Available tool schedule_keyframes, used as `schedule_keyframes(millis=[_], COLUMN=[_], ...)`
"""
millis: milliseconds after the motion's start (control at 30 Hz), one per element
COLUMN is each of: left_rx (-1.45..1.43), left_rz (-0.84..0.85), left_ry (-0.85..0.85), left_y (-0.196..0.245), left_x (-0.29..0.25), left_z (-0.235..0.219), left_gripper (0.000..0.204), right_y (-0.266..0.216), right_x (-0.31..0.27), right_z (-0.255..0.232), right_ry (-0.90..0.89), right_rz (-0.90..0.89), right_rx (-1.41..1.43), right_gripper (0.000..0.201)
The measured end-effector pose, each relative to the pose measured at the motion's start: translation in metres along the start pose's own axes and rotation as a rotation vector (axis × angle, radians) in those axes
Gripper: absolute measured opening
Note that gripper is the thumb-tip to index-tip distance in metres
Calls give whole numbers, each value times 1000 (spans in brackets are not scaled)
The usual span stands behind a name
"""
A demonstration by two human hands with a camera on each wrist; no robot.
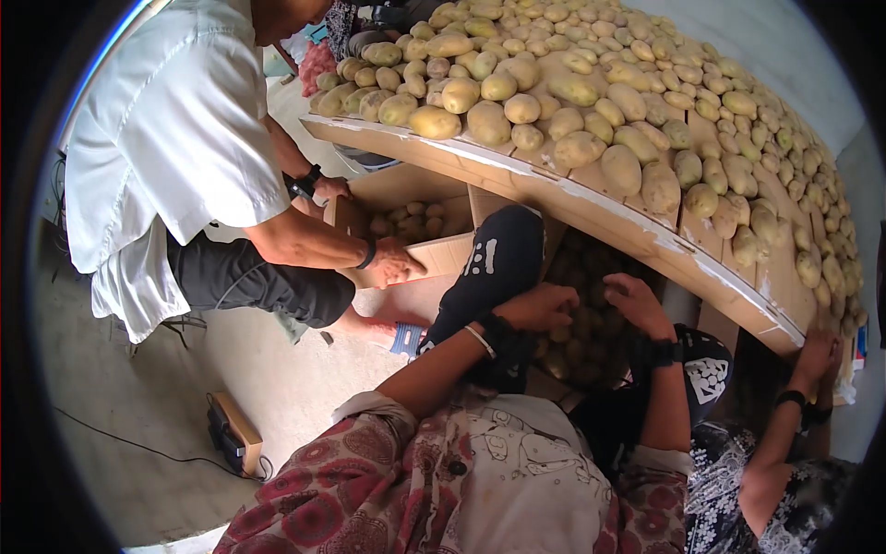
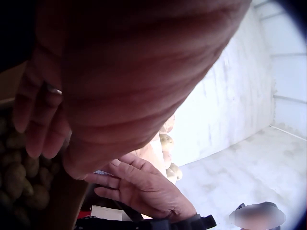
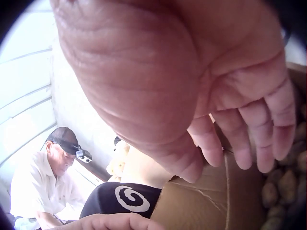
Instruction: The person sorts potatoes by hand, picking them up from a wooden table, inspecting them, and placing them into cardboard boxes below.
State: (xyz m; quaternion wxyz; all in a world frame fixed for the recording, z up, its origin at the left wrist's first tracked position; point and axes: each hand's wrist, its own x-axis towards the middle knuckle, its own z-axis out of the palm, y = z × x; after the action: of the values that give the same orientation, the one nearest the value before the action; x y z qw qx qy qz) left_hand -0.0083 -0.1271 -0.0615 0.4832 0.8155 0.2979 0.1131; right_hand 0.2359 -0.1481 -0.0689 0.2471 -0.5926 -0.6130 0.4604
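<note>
Both of my hands hover over a cardboard box of potatoes (image 1: pixel 577 346) set low between the knees. My left hand (image 1: pixel 546 307) has loosely bent fingers with nothing in them; in the left wrist view its fingers (image 2: pixel 45 120) hang above the potatoes (image 2: pixel 21 182). To its right, my right hand (image 1: pixel 639 303) is raised near the table edge, fingers relaxed and apart. From the right wrist, the fingers (image 3: pixel 264 127) dangle near a box flap (image 3: pixel 201 196) and the potatoes (image 3: pixel 283 187), the palm bare.
A cardboard-covered table (image 1: pixel 517 180) heaped with potatoes (image 1: pixel 664 120) overhangs the box. On the left a person in a white shirt (image 1: pixel 175 129) grips another box (image 1: pixel 443 254) holding potatoes. At right another person's hands (image 1: pixel 817 360) touch the table edge. A cable (image 1: pixel 138 450) crosses the floor.
</note>
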Motion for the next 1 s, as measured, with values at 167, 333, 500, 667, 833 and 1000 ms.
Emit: schedule_keyframes(millis=[167,333,500,667,833,1000], left_rx=[17,-7,1,-4,-25,-28], left_rz=[46,45,14,-8,-59,27], left_ry=[-5,5,-19,-35,-41,0], left_y=[-3,-1,0,2,9,-5], left_x=[-1,-2,-1,-1,-4,-2], left_z=[2,0,-1,-2,-4,0], left_gripper=[31,31,32,31,31,32], right_y=[-6,-9,-3,6,-3,4], right_x=[-2,0,2,5,2,5], right_z=[1,1,2,3,3,4], right_ry=[18,2,-1,-11,-12,-8], right_rz=[-5,-32,-5,-84,-15,-40], right_rx=[18,-76,-45,-69,-67,-144], right_gripper=[36,36,36,33,35,35])
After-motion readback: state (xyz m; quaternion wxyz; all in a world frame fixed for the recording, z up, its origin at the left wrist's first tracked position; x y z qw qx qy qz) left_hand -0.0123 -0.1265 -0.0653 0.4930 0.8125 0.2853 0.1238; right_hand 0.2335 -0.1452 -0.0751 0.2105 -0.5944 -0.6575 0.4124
